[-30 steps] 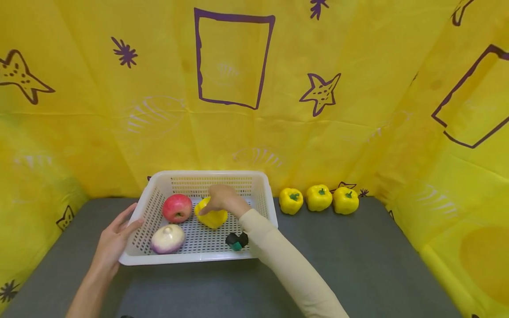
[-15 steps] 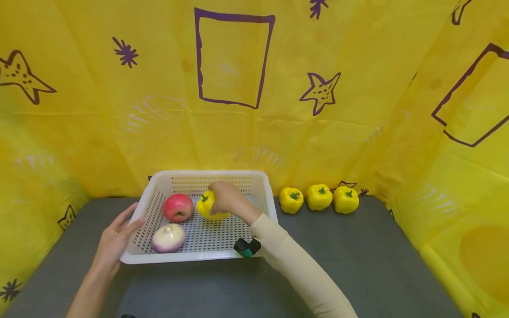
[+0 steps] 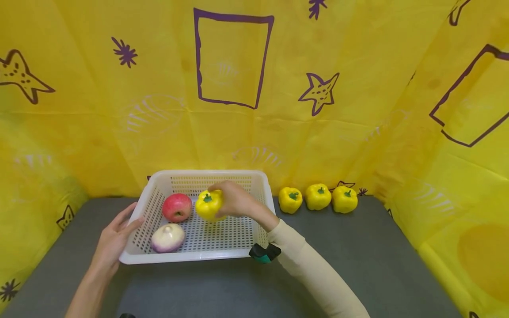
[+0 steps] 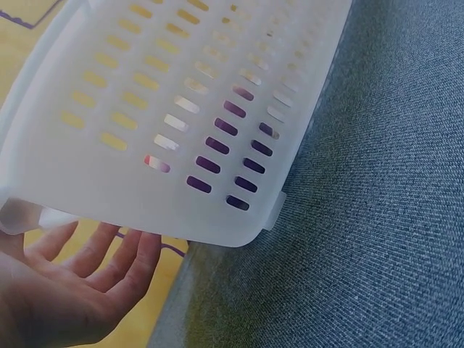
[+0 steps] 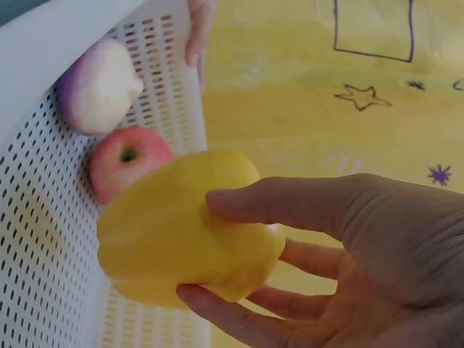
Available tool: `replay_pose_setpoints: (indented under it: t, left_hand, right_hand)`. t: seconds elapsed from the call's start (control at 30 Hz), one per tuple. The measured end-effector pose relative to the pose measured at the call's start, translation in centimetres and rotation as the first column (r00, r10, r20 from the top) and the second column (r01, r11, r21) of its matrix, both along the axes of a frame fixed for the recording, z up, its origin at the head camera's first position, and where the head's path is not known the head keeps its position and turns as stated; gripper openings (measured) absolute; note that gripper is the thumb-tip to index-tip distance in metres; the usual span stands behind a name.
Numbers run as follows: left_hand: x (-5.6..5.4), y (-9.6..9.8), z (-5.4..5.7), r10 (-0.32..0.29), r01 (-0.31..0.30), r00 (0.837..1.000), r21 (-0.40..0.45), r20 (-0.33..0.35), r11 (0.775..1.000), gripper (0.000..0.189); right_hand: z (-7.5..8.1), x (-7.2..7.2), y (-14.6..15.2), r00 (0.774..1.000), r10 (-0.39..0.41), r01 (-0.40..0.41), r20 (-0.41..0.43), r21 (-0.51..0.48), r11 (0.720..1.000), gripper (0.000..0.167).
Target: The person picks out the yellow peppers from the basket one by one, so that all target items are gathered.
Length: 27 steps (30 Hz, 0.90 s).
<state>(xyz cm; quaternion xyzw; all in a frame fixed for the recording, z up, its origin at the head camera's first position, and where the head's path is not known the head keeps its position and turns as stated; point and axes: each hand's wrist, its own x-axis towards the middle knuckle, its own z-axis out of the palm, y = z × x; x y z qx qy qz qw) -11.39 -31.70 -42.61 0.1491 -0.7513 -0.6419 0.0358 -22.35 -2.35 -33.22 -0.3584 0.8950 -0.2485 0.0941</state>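
In the head view my right hand (image 3: 235,199) holds a yellow bell pepper (image 3: 208,205) inside the white plastic basket (image 3: 199,256). The pepper's green stem faces me. The right wrist view shows my thumb and fingers spread round the pepper (image 5: 181,232), its smooth underside towards that camera. My left hand (image 3: 113,238) grips the basket's left end, thumb over the rim and fingers outside, as the left wrist view also shows. A red apple (image 3: 176,207) lies left of the pepper, and a white and purple turnip (image 3: 168,238) in front of the apple.
Three more yellow bell peppers (image 3: 317,197) stand in a row on the grey tabletop (image 3: 342,256), right of the basket. A yellow patterned cloth (image 3: 226,132) hangs behind and along both sides.
The pepper has turned in my right hand, bringing its green stem into view. My right wrist and forearm have shifted rightward. The left hand stays on the basket.
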Motion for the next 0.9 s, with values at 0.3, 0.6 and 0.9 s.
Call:
replay_pose_setpoints:
  t: [0.3,0.6,0.9]
  left_hand:
    - [0.1,0.0,0.2,0.003,-0.002,1.0,0.044,-0.016,0.999,0.072]
    - [0.1,0.1,0.1,0.001,0.0,1.0,0.072,-0.015,0.997,0.072]
    - [0.2,0.1,0.1,0.006,-0.006,1.0,0.069,-0.001,0.998,0.073]
  right_hand:
    - [0.6,0.3,2.5,0.999,-0.022,0.027,0.037,-0.123,0.992,0.067]
    - [0.8,-0.2,4.9,0.998,-0.053,0.058,0.028,-0.201,0.978,0.067]
    - [0.8,-0.6,7.1,0.986,-0.132,0.152,0.103,-0.221,0.963,0.065]
